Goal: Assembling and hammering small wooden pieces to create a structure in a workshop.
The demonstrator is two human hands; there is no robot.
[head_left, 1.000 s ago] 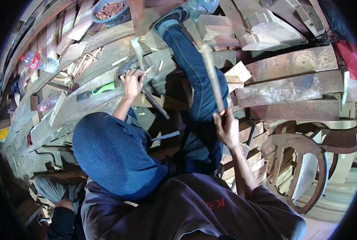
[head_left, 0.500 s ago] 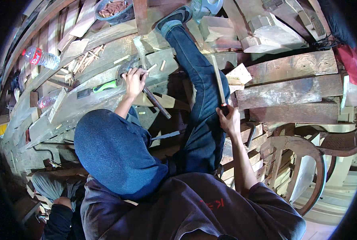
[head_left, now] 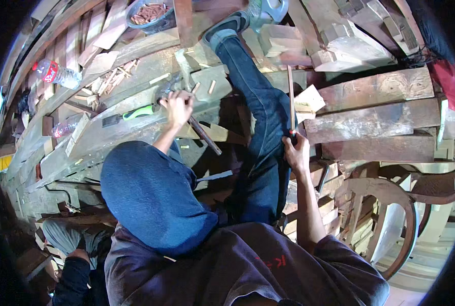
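Observation:
My left hand (head_left: 177, 108) is closed over the bench plank, with a short wooden peg (head_left: 195, 87) pinched at its fingertips. A hammer lies beneath this hand, its dark handle (head_left: 205, 135) sticking out toward me and its head partly covered. Another peg (head_left: 212, 86) rests on the plank just to the right. My right hand (head_left: 298, 152) grips the dark handle of a long, thin, flat tool (head_left: 290, 97), which looks like a file; its blade points away from me beside my knee. A green-handled chisel (head_left: 138, 112) lies left of my left hand.
Loose pegs (head_left: 117, 76) are heaped at the left, near a bucket (head_left: 156, 26) of brown wood pieces and a plastic bottle (head_left: 59, 74). Boards (head_left: 375, 117) stack at the right, above a wooden chair (head_left: 408, 204). Another person's knee (head_left: 66, 237) shows lower left.
The long tool in my right hand has swung from leaning left to nearly straight ahead. My left hand has turned slightly over the hammer, with the peg still at its fingertips. The view shifted slightly.

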